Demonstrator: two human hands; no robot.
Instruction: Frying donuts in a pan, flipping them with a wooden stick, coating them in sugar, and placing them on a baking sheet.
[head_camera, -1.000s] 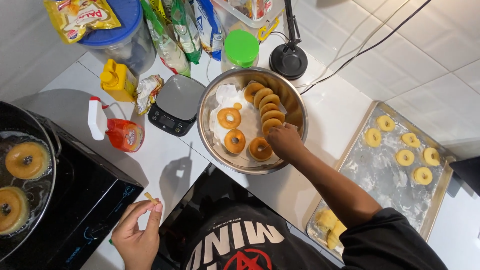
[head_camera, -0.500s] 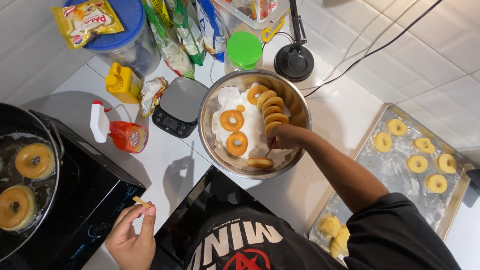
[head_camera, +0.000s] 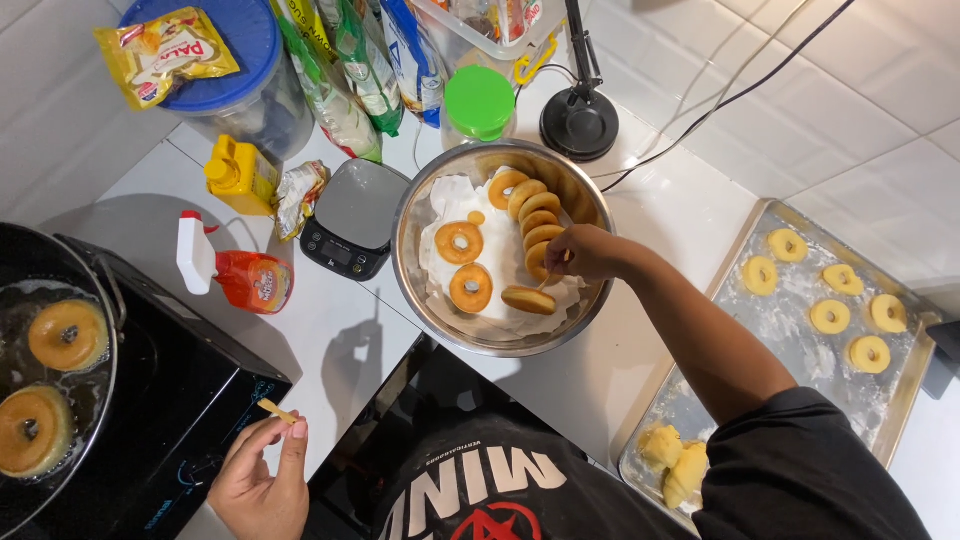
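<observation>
My right hand (head_camera: 582, 252) reaches into a metal bowl (head_camera: 412, 232) lined with white paper. It pinches a thin stick whose tip touches a fried donut (head_camera: 530, 299) lying tilted at the bowl's near side. Two more donuts (head_camera: 460, 242) lie flat on the paper. Several others stand in a row (head_camera: 530, 205) along the far right wall. My left hand (head_camera: 258, 482) is low by the black cooktop (head_camera: 190, 400) and holds a short wooden stick (head_camera: 277, 410) between its fingertips.
A dark pan (head_camera: 60, 300) of oil with two frying donuts (head_camera: 67, 335) sits at the left. A floured tray (head_camera: 720, 400) with raw dough rings (head_camera: 830, 316) lies at the right. A scale (head_camera: 355, 215), spray bottle (head_camera: 235, 275), jars, food bags and a black lamp base (head_camera: 578, 125) crowd the back.
My right hand has shifted a donut at the bowl's near side, and it now lies tilted on the paper. My left hand has turned slightly and still holds its stick.
</observation>
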